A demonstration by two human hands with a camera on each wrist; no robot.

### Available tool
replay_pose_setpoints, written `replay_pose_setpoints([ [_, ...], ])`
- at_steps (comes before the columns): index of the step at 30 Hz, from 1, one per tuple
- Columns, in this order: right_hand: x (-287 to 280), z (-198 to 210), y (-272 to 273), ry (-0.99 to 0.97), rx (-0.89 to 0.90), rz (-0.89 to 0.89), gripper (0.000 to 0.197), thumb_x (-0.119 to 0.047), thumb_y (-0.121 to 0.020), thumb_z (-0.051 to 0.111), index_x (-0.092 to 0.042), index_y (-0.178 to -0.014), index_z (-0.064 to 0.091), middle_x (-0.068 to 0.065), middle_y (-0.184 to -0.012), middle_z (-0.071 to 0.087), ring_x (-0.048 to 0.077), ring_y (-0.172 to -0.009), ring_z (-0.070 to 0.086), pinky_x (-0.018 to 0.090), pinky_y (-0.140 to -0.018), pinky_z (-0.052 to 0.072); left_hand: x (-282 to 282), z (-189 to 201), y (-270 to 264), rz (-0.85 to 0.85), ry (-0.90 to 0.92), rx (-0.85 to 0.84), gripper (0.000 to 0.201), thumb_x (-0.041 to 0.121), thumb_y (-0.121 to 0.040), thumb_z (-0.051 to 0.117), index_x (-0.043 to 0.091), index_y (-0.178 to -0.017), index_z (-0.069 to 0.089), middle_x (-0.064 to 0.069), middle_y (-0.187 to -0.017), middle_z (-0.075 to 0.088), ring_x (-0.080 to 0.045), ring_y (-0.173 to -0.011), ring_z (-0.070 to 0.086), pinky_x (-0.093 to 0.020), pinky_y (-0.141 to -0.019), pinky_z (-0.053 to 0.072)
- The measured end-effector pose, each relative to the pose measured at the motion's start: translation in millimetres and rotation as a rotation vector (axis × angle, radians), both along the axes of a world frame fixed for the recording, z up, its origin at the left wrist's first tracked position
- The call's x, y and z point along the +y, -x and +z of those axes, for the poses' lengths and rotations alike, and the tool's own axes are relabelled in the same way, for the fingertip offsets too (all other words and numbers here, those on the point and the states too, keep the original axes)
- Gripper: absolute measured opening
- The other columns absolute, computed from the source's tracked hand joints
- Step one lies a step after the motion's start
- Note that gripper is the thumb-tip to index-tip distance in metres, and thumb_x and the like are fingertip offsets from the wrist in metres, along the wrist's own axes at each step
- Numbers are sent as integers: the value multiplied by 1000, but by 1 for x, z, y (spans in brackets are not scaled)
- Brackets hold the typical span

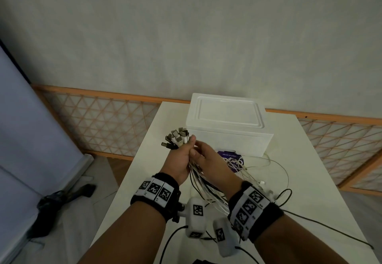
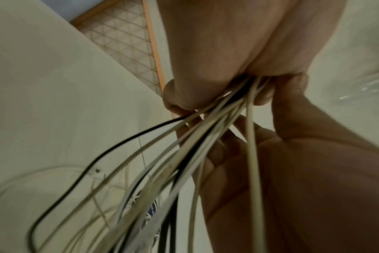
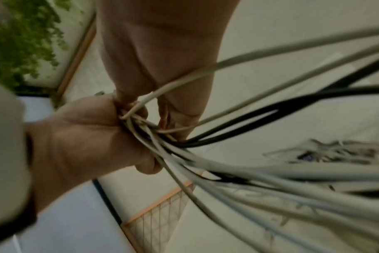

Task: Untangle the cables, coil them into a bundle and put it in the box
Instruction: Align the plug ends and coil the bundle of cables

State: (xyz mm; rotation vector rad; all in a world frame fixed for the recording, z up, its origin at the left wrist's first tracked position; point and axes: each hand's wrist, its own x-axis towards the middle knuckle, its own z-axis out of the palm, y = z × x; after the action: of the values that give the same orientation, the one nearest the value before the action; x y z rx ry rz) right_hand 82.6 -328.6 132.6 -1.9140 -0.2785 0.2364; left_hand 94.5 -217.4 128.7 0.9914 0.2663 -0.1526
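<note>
The left hand (image 1: 179,160) is closed in a fist round the cables (image 1: 203,183) just below their plugs (image 1: 175,138), which fan out up and left of the knuckles. Touching it on the right, the right hand (image 1: 210,164) has its fingers curled in among the same strands right below that fist. From both hands the white and black cables hang near and right, trailing onto the table (image 1: 310,181) over a purple packet (image 1: 233,160). The box (image 1: 227,123), lid on, stands just beyond the hands at the table's far edge. Bare tabletop lies right of the box; the left table edge runs under the left wrist.
</note>
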Motion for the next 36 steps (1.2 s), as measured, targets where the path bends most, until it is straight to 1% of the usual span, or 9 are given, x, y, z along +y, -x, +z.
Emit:
replay_pose_setpoints([
  [3,-9,-7,-2,120,-10,83,26,-31,-93,55,-17,-113,63,-7,-93,66,3,-77,59,19,-76,44,1,-7,0,25,-104,-16,12,25,-88,63,14,-92,66,4,-82,69,-9,-83,65,-26,-78,48],
  [5,-12,-7,-2,193,6,133,28,-33,-92,57,-6,-94,65,-2,-66,53,8,-58,44,27,-62,36,3,-12,0,19,-168,-41,27,33,-81,65,16,-101,66,10,-90,66,-4,-91,58,-24,-85,44],
  [13,-15,-2,-1,229,11,104,36,-35,-88,61,-18,-61,44,-7,-54,46,3,-47,43,21,-54,34,-3,-13,6,-58,-214,-183,21,31,-87,57,22,-75,71,3,-88,73,-16,-92,60,-35,-81,48],
  [18,-45,-22,5,358,119,131,40,-47,-90,54,-12,-72,55,-1,-59,65,6,-49,54,22,-59,45,12,-3,-9,158,-19,-61,11,25,-93,56,17,-86,60,2,-73,73,-11,-76,67,-37,-87,46],
  [21,-69,-39,2,454,109,86,31,-44,-90,55,-19,-72,55,-2,-63,66,9,-53,56,34,-61,51,18,-8,-10,193,10,-44,10,25,-94,56,18,-89,60,2,-71,72,-9,-71,68,-36,-88,46],
  [24,-74,-42,-1,700,16,86,21,-37,-94,49,-20,-100,59,0,-93,65,17,-88,63,32,-76,48,13,-12,-6,159,25,-48,13,25,-95,54,18,-85,59,1,-70,71,-12,-74,66,-34,-79,47],
  [27,-65,-28,-1,693,-37,162,49,-20,-87,57,-23,-135,44,-6,-132,52,14,-121,50,21,-95,36,12,-7,-6,128,8,-54,16,28,-95,53,21,-83,59,3,-72,72,-10,-76,67,-30,-72,45],
  [31,-27,11,0,332,-220,54,40,-28,-83,66,-24,-121,57,-9,-113,60,7,-98,58,23,-88,48,2,1,-3,65,-53,-104,32,28,-97,51,18,-72,68,3,-73,71,-11,-77,66,-29,-71,50],
  [36,7,16,0,360,-394,-28,22,-16,-80,63,-12,-101,58,5,-88,66,22,-80,61,35,-70,49,-5,9,0,71,8,-37,26,26,-94,55,8,-79,67,1,-70,72,-12,-68,67,-27,-64,55],
])
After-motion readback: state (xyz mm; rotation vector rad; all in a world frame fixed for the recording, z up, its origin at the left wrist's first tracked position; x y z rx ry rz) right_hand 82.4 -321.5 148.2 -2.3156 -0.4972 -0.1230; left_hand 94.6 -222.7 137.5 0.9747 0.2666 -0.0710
